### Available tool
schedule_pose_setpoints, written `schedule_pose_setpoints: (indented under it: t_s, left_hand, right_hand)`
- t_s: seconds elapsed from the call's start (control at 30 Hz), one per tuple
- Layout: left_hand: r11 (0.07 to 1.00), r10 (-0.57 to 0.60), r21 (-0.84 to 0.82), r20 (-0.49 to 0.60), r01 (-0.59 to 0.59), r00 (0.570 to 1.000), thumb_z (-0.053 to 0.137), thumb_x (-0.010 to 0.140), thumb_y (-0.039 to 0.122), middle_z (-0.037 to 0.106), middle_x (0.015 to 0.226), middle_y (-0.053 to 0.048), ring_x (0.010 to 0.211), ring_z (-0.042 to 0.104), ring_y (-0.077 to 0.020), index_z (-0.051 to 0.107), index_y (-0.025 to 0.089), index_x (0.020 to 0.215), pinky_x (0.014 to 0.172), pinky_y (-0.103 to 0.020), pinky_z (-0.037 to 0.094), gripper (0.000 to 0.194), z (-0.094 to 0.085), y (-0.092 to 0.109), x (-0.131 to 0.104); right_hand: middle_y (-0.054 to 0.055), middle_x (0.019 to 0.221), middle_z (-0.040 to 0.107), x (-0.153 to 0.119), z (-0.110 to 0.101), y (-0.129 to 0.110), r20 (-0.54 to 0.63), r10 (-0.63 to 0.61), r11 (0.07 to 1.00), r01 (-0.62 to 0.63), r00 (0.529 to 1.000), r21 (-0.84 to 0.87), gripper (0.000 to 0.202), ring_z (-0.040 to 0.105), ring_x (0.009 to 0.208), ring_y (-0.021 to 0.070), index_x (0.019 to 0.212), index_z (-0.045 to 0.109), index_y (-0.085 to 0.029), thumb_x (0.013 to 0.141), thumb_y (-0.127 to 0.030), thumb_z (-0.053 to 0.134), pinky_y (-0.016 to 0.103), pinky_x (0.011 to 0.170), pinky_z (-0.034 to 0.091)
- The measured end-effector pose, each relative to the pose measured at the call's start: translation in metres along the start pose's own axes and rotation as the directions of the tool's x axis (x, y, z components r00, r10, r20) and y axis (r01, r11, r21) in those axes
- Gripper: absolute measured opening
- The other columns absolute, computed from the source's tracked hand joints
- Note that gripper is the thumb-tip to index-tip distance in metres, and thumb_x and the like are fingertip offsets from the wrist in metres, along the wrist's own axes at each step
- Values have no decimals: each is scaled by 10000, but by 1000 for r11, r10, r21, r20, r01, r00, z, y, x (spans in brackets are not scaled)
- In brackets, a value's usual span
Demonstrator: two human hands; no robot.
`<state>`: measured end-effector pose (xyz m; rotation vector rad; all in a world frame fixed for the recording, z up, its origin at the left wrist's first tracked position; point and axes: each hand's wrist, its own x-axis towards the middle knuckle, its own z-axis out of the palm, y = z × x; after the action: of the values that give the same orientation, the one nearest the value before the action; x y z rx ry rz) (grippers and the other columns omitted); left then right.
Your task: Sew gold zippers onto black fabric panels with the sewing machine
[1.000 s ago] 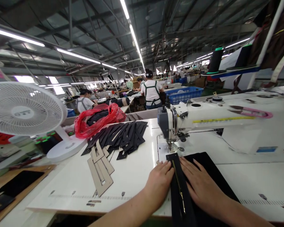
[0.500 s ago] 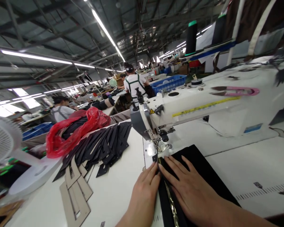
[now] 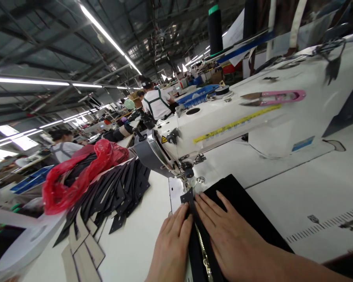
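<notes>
Black fabric (image 3: 238, 203) lies under the needle area of a white sewing machine (image 3: 229, 129), with a gold-toothed zipper (image 3: 202, 246) running along it toward me. My left hand (image 3: 173, 239) rests on the left edge of the black strip, fingers extended and pointing at the presser foot (image 3: 187, 184). Flat on the fabric to the right of the zipper is my right hand (image 3: 226, 231), its fingers slightly spread. A dark strip end with small holes (image 3: 186, 197) shows just in front of the foot. Neither hand grips anything.
Left on the table lies a fanned pile of dark strips (image 3: 117, 192), some with beige backs (image 3: 84, 254), beside a red plastic bag (image 3: 76, 176). A white fan base (image 3: 29, 239) stands farther left. Pink thread snips (image 3: 276, 97) lie on the machine arm. Co-workers sit beyond.
The camera view has shifted, so the machine appears farther left and turned slightly. Both hands stay flat on the fabric; more of the holed strip end shows before the foot.
</notes>
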<state>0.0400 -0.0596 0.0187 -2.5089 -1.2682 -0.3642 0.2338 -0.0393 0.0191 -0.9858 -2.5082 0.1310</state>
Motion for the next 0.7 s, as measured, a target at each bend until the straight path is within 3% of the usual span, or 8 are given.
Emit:
schedule_pose_setpoints:
  t_s: [0.2,0.47,0.7]
  left_hand:
    - [989,-80,-129,-25,76,996,336,879,61,552,1256,-149,1142,541,-249,525,114,1176,882,-441,516,356,1,0,1]
    - [977,-183,-120,-55,175,982,358,931,127,588,1208,-121,1097,563,-256,591,154,1125,891,-436,495,304,6,10,7]
    - [988,-140,-86,-174,127,975,313,947,135,606,1180,-119,1106,555,-261,577,97,1131,870,-390,497,324,16,14,6]
  right_hand:
    - [129,1431,303,1,2,3,0,-64,990,64,998,-125,610,277,1317,291,1423,263,-159,823,-156,373,561,1030,290]
    - [88,1428,332,-3,16,14,-95,-189,939,151,977,-309,605,311,1308,261,1431,237,-185,847,-223,391,506,990,352]
    - [88,1430,339,-3,20,20,-98,-243,885,179,965,-430,587,265,1328,247,1402,308,-166,829,-239,417,497,994,325]
